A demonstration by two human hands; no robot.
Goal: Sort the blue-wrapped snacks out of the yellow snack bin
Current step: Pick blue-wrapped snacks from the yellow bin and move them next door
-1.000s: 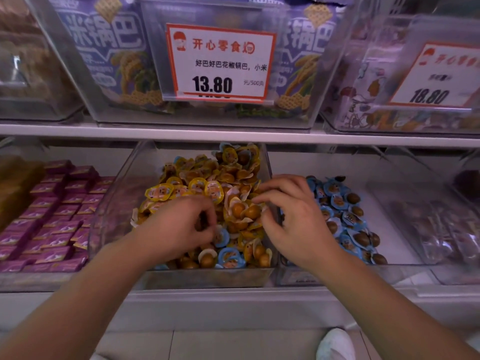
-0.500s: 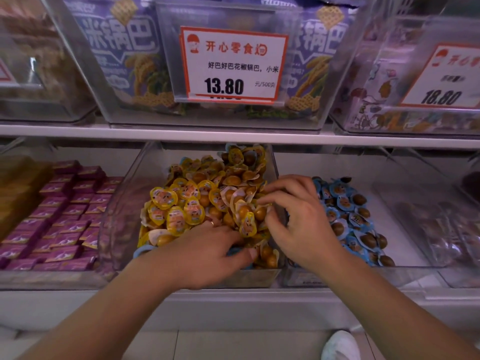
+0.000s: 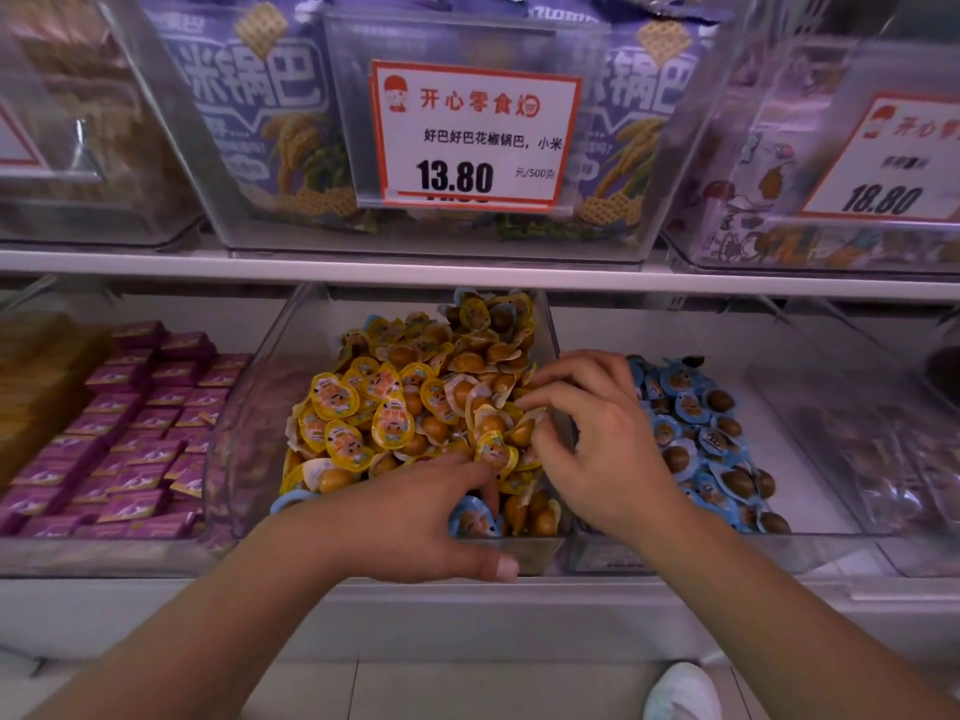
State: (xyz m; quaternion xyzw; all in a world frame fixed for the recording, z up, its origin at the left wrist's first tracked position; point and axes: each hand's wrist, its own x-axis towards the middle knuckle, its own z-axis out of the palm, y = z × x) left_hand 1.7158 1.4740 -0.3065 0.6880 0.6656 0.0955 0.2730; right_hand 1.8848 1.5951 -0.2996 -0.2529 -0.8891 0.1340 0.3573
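Note:
A clear bin (image 3: pixel 244 449) on the lower shelf holds a heap of yellow-wrapped snacks (image 3: pixel 384 407). My left hand (image 3: pixel 410 522) is at the bin's front right corner, its fingers curled over a blue-wrapped snack (image 3: pixel 474 519) with the thumb below at the front wall. A second blue-wrapped snack (image 3: pixel 287 501) shows at the front left, partly behind my wrist. My right hand (image 3: pixel 602 444) sits over the wall between this bin and its right neighbour, bent fingertips touching yellow snacks on the heap's right side.
The bin (image 3: pixel 831 540) to the right holds several blue-wrapped snacks (image 3: pixel 701 433). Purple packets (image 3: pixel 140 433) fill the bin on the left. An upper shelf (image 3: pixel 467 272) carries bins with price tags (image 3: pixel 472 135). A white shoe (image 3: pixel 683 691) shows on the floor.
My left hand dropped from the middle of the heap to the front right corner and closed over a blue-wrapped snack. My right hand stayed in place.

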